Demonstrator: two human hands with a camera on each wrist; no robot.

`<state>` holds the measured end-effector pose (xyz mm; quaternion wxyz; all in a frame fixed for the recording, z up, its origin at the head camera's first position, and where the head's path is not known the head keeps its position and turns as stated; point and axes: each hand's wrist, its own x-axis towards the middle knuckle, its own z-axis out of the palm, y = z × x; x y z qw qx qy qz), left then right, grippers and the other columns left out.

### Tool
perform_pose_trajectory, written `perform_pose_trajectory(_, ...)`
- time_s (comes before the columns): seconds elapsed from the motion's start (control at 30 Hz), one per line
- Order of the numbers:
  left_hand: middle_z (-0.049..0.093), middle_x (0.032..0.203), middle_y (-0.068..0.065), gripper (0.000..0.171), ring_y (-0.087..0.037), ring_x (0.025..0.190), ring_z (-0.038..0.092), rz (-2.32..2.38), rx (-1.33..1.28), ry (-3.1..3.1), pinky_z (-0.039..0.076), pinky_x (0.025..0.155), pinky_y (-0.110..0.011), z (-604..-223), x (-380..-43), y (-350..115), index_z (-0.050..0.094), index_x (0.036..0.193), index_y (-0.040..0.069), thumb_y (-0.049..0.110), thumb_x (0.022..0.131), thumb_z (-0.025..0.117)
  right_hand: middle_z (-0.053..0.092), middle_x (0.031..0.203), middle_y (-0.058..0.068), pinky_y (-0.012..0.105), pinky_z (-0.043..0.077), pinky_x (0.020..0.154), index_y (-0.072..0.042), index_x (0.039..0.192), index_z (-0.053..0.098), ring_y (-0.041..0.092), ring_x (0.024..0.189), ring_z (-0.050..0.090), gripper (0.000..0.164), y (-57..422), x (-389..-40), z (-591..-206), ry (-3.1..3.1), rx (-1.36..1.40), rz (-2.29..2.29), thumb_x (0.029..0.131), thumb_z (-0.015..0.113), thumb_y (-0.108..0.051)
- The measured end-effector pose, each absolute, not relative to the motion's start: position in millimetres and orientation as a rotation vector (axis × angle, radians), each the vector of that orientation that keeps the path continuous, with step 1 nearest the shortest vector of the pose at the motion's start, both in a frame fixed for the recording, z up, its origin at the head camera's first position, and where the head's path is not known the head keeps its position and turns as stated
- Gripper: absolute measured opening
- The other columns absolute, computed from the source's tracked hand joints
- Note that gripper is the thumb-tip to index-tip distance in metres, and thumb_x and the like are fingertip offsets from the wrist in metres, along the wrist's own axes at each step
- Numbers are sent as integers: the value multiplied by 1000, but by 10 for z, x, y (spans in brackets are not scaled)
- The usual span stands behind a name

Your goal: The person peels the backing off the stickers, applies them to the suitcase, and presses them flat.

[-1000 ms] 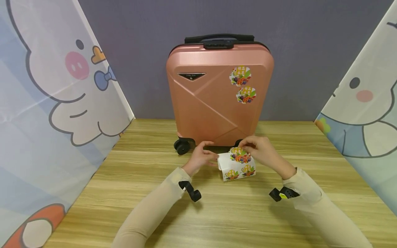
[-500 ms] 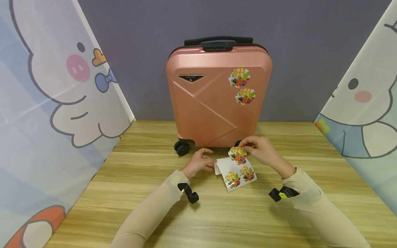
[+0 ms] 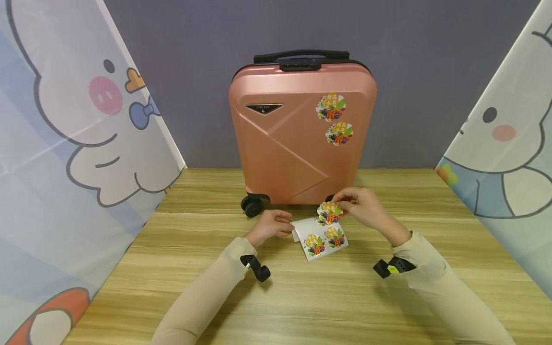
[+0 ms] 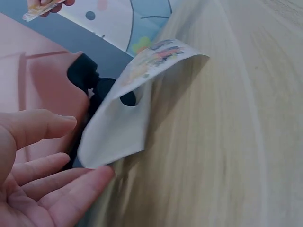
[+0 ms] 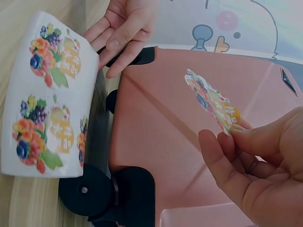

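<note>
My right hand (image 3: 361,207) pinches a fruit sticker (image 5: 210,100) by its edge, between thumb and fingers. In the right wrist view this sticker is apart from the white sticker sheet (image 5: 87,106). The sheet, curled and folded at one end, carries more fruit stickers. My left hand (image 3: 269,226) is beside it with loosely extended fingers; in the left wrist view one fingertip (image 4: 105,174) touches the sheet's edge and the thumb is off it. Behind the hands stands a pink suitcase (image 3: 297,158) with two fruit stickers on its upper right front.
The suitcase stands upright on black wheels (image 3: 252,205) near the back of the wooden table (image 3: 302,302). A grey wall (image 3: 207,96) is behind it. Cartoon-print panels (image 3: 86,167) flank the table on both sides.
My left hand has shifted left and slightly toward me. The sheet has turned, then slid left, leaving less overlap with the held sticker. My right hand has barely moved, still pinching the sticker.
</note>
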<state>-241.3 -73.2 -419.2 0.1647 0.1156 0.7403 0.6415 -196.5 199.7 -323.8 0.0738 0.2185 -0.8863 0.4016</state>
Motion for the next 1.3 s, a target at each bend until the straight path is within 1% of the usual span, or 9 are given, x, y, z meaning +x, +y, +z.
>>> perform_pose_trajectory(0.1,63,119,-32,44,-34,96,70,1809,344,2137,60,78,-39,-4125,-2399,-768,57,129,-14,-5,87,70,71,91,15,30,56,57,4,97,72,23,69,67,11,2000,-1970,-3225,-2652,648,1211,92,62,8)
perform_pose_trajectory(0.27,62,121,-32,41,-35,104,67,1838,388,2135,58,85,-44,-4012,-2376,-784,57,129,-15,-8,89,66,71,89,15,26,55,56,6,97,72,26,69,66,11,1995,-1976,-3208,-2636,645,1244,92,62,9)
perform_pose_trajectory(0.5,64,122,-27,38,-23,105,68,2012,495,1919,56,89,-39,-3916,-2301,-650,55,130,-16,-4,94,62,72,90,14,27,53,57,4,97,73,23,70,66,9,1969,-1978,-3203,-2620,636,1194,91,66,5)
perform_pose_trajectory(0.63,67,118,-24,36,-21,102,69,2122,574,1786,55,91,-43,-3912,-2241,-506,55,131,-15,-4,97,59,72,90,15,25,53,57,4,98,73,25,70,66,10,1944,-1989,-3207,-2609,635,1199,92,66,6)
perform_pose_trajectory(0.73,69,115,-21,33,-20,98,70,2174,587,1745,55,91,-44,-3895,-2209,-403,58,129,-13,-3,97,59,72,88,14,24,51,56,5,98,73,25,69,65,10,1923,-2005,-3208,-2591,626,1211,92,65,6)
perform_pose_trajectory(0.83,72,104,-15,27,-19,92,71,2228,590,1739,56,89,-44,-3868,-2189,-320,61,122,-15,-5,96,60,72,87,15,23,51,55,5,98,72,23,68,65,11,1907,-2020,-3196,-2576,618,1224,92,64,7)
perform_pose_trajectory(0.97,71,91,-5,19,-16,86,72,2302,588,1736,58,85,-43,-3859,-2171,-264,64,112,-14,-7,95,60,72,88,14,23,51,56,5,99,73,20,69,64,11,1900,-2024,-3177,-2569,625,1223,92,64,7)
perform_pose_trajectory(1.13,70,84,-3,14,-15,79,71,2346,584,1735,60,79,-40,-3867,-2159,-243,64,105,-16,-9,93,61,72,88,14,23,51,57,5,98,73,21,71,65,10,1897,-2029,-3187,-2577,643,1209,91,66,6)
perform_pose_trajectory(1.3,70,81,-3,14,-14,76,71,2359,569,1739,60,77,-38,-3870,-2162,-235,63,104,-19,-11,92,61,72,87,15,26,54,57,5,97,73,25,69,67,9,1897,-2036,-3203,-2587,648,1230,91,66,7)
